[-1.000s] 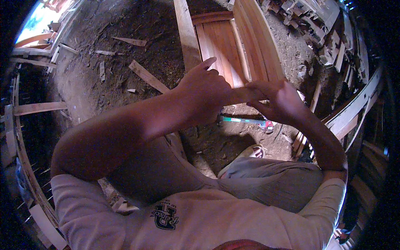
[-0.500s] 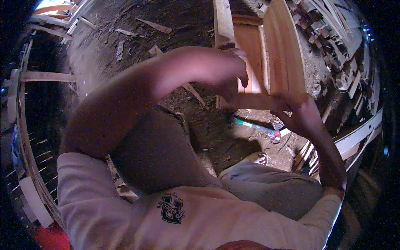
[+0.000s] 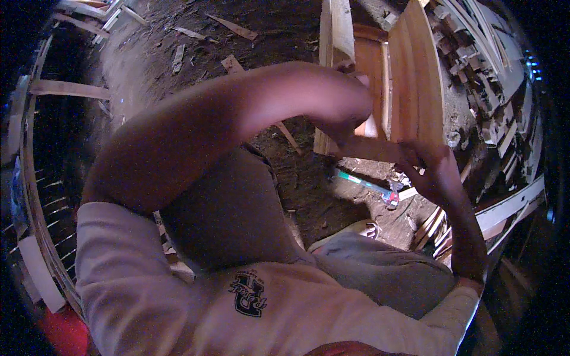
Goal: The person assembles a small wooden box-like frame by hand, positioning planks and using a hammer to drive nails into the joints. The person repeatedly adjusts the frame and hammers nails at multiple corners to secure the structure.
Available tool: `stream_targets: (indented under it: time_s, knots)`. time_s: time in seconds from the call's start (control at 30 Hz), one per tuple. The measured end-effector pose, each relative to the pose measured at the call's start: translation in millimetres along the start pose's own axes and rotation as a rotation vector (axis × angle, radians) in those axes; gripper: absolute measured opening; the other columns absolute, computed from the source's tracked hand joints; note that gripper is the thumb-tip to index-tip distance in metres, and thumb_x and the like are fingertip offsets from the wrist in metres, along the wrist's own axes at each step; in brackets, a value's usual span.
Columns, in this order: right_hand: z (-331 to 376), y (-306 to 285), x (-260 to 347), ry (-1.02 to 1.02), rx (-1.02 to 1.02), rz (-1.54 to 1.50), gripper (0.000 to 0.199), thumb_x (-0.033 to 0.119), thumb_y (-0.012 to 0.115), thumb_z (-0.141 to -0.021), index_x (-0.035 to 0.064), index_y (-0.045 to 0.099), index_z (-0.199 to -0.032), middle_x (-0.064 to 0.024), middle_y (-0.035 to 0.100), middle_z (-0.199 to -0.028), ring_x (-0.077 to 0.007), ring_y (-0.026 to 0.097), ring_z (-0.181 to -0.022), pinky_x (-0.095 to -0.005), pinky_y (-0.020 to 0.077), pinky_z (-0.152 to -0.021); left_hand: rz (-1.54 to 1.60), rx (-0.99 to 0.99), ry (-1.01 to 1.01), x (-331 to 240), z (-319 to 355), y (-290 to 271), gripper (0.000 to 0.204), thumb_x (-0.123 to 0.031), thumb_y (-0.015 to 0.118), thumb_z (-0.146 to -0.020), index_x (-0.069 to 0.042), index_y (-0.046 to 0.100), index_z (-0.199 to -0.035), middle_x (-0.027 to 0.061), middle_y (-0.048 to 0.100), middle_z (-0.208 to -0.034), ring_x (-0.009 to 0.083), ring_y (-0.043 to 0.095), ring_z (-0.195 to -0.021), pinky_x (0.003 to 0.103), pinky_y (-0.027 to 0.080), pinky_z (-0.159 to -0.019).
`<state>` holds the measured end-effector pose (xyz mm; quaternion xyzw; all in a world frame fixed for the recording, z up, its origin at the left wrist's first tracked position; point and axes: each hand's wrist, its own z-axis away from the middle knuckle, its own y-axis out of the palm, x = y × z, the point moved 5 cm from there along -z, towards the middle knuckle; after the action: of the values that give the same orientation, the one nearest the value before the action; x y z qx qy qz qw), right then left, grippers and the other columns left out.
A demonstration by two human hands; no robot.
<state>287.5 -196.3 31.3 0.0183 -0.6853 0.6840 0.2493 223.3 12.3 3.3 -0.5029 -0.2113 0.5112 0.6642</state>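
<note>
A reddish-brown wooden panelled frame (image 3: 412, 77) stands tilted on the dirt in front of me. My right hand (image 3: 432, 169) grips its lower right corner, fingers wrapped around the edge. My left forearm crosses the view from the left, and my left hand (image 3: 350, 115) is bent at the wrist against the frame's lower rail. The wrist hides its fingers, so I cannot tell whether they grip anything. A pale wooden board (image 3: 335, 35) leans beside the frame's left edge.
A teal tool with a red end (image 3: 365, 183) lies on the dirt below the frame. My knees and a sandal (image 3: 363, 228) are under it. Wood strips (image 3: 504, 207) pile up on the right, scraps (image 3: 237, 26) litter the far ground, and slats (image 3: 65, 89) line the left.
My head has moved closer and the frame fills more of the view. My left arm has risen and swung across, with its hand pushed further onto the frame. My right hand keeps its hold.
</note>
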Motion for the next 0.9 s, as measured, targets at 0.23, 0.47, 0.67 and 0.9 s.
stream_targets:
  time_s: [0.23, 0.47, 0.67, 0.9]
  knots:
    - [0, 0, 1, 0.015, -0.004, -0.055, 0.044, 0.017, 0.087, -0.079, 0.0053, 0.071, -0.117, -0.0169, 0.077, -0.096, -0.0319, 0.077, -0.086, -0.0405, 0.0607, -0.076, -0.058, -0.276, 0.040, -13, -17, 15, 0.034, -0.045, 0.077, -0.074, -0.014, 0.082, -0.086, 0.0093, 0.074, -0.094, 0.0261, 0.064, -0.109, 0.056, 0.038, -0.108]
    - [0, 3, -1, 0.031, 0.017, -0.080, 0.042, 0.016, 0.087, -0.079, 0.0040, 0.070, -0.116, -0.0174, 0.077, -0.096, -0.0319, 0.077, -0.088, -0.0404, 0.0613, -0.077, -0.054, -0.265, 0.058, -28, -28, 12, 0.034, -0.044, 0.077, -0.073, -0.013, 0.080, -0.087, 0.0095, 0.073, -0.096, 0.0269, 0.062, -0.111, 0.055, 0.038, -0.108]
    - [0, -2, 4, 0.023, 0.025, -0.111, 0.042, 0.015, 0.085, -0.081, 0.0039, 0.070, -0.119, -0.0167, 0.077, -0.097, -0.0304, 0.077, -0.087, -0.0396, 0.0612, -0.077, -0.058, -0.273, 0.074, -35, -34, 12, 0.035, -0.042, 0.077, -0.072, -0.012, 0.079, -0.088, 0.0097, 0.072, -0.098, 0.0276, 0.061, -0.113, 0.055, 0.038, -0.109]
    - [3, 3, -3, 0.168, 0.101, -0.091, 0.041, 0.030, 0.081, -0.086, 0.0088, 0.071, -0.120, -0.0142, 0.077, -0.104, -0.0361, 0.074, -0.096, -0.0470, 0.0592, -0.086, -0.055, -0.283, 0.085, -34, -33, 11, 0.035, -0.040, 0.076, -0.071, -0.010, 0.078, -0.089, 0.0100, 0.071, -0.101, 0.0284, 0.059, -0.115, 0.054, 0.039, -0.109]
